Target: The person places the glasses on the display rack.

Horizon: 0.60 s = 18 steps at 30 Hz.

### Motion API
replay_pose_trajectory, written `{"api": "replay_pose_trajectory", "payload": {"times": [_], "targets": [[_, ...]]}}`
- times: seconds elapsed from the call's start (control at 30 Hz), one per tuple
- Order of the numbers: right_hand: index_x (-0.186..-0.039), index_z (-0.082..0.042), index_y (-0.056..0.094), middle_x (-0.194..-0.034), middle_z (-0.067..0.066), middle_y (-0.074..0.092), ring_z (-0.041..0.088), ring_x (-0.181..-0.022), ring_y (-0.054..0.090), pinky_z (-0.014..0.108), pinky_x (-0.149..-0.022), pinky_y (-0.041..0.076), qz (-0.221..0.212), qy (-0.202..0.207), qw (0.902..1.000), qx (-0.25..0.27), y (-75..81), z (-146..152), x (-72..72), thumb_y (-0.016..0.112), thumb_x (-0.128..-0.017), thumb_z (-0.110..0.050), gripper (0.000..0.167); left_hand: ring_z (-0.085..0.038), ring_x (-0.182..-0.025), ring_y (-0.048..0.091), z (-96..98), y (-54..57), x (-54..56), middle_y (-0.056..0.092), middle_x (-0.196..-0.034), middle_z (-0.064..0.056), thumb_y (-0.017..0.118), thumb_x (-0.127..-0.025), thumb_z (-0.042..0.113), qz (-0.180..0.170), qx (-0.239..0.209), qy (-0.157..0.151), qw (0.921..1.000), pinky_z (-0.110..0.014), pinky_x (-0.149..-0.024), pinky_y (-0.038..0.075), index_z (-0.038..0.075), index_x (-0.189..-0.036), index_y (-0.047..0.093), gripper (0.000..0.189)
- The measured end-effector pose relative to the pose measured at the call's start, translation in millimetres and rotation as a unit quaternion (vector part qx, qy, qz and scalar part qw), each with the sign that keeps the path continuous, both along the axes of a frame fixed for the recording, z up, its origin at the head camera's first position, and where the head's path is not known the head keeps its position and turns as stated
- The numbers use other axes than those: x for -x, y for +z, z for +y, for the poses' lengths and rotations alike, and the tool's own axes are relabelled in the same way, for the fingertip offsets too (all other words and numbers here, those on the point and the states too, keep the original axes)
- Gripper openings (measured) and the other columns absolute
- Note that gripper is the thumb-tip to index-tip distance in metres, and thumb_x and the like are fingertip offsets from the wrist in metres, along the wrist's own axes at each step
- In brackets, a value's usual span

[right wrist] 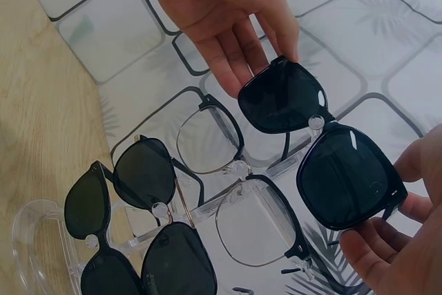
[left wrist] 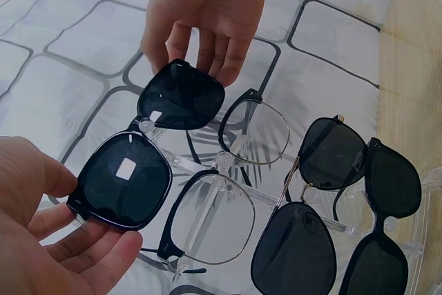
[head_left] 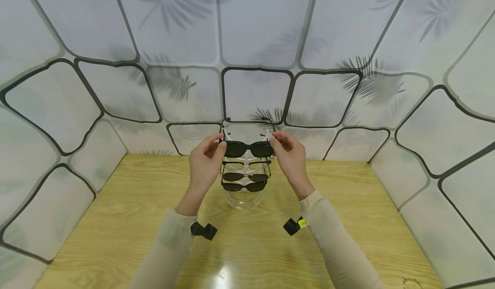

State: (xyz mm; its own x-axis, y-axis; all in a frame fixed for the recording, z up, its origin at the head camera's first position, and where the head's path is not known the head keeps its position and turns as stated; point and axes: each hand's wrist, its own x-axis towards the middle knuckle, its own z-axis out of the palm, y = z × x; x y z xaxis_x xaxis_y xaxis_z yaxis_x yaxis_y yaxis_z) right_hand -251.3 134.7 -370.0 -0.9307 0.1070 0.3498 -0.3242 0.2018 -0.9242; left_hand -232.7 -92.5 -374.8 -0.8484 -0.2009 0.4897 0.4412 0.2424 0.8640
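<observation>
Black-framed sunglasses with dark lenses sit at the top of a clear display stand. My left hand pinches their left end between thumb and fingers. At the right end, my right hand grips the frame near the hinge in the same way. In the left wrist view the sunglasses' bridge lies right at a clear round peg of the stand. Directly below hang clear-lens glasses with dark brow bars. Under those come thin metal-framed sunglasses, then another black pair.
The stand rests on a light wood-grain table. A pale patterned backdrop rises close behind it and along both sides. Each wrist carries a small black camera, one beside the left sleeve.
</observation>
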Motion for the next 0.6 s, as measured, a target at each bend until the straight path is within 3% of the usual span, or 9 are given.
{"api": "replay_pose_trajectory", "payload": {"times": [0.6], "targets": [[-0.133,-0.004,0.069,-0.119,0.016,0.069,0.012,-0.087,0.066,0.021,-0.078,0.059,-0.006,0.009,0.9999,-0.003,-1.5,2.0,-3.1,0.066,-0.106,-0.020,0.032,0.006,-0.080,0.065,-0.1,-2.0,-2.1,0.078,-0.099,-0.024,0.072,-0.100,0.008,0.017,-0.011,-0.006,0.9998,-0.012,-0.072,0.053,0.002,-0.124,0.076,0.026]]}}
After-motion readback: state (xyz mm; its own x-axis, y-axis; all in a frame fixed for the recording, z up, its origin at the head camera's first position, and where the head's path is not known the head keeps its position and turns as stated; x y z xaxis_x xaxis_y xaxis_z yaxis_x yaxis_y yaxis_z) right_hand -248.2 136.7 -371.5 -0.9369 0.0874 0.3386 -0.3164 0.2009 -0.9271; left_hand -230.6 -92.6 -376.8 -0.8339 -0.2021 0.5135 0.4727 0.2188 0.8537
